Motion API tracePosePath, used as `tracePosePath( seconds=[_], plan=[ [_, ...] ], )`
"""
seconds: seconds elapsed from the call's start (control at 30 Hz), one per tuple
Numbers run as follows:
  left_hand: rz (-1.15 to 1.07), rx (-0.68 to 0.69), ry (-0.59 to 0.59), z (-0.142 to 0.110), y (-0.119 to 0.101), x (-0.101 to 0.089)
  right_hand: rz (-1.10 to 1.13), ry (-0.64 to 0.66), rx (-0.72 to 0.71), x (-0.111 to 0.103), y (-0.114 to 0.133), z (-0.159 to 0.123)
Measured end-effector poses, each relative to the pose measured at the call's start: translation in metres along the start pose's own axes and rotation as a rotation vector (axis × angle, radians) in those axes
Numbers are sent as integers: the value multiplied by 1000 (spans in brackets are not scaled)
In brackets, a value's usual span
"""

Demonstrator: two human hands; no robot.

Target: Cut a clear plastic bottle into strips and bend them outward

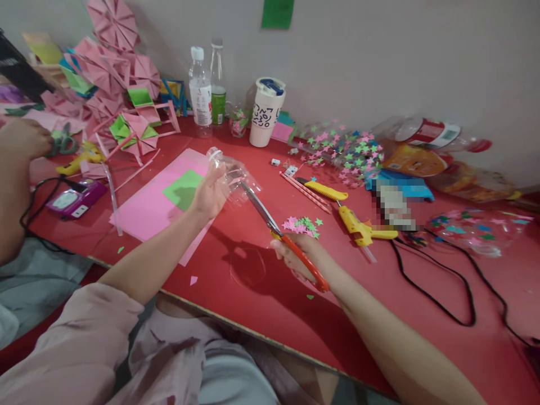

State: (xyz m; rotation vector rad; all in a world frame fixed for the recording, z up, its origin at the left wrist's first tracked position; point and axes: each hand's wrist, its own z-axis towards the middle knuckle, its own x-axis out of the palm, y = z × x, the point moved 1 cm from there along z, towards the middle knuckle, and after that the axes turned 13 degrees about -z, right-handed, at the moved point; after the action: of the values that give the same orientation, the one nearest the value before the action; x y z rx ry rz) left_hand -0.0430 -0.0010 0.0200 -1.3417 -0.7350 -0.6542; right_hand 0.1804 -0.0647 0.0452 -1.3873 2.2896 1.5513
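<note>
Left hand (212,190) grips bottle top (244,185), mid-scene above the table (337,343); right hand (310,256) holds scissors (291,246), blades at its open end. Lower bottle already off; trimming seems partway, amount left unclear. Stars (297,225) lie loose, just far of right hand.

Forearms (162,247) forward, left fingers (216,173) curled, right fingers (289,259) seemingly bent
</note>
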Motion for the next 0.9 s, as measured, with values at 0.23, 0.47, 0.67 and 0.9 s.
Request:
tracePosePath(
  seconds=[0.23,0.47,0.67,0.9],
  plan=[
    [42,16,-8,-5,4,7,-83,-27,-48,-1,-5,1],
    [63,28,12,-6,7,10,-3,-13,-18,2,-2,0],
    [59,33,23,-4,6,6,71,-2,42,1,0,1],
    [116,44,78,-6,9,9,-40,-21,-64,-3,-3,0]
  ],
)
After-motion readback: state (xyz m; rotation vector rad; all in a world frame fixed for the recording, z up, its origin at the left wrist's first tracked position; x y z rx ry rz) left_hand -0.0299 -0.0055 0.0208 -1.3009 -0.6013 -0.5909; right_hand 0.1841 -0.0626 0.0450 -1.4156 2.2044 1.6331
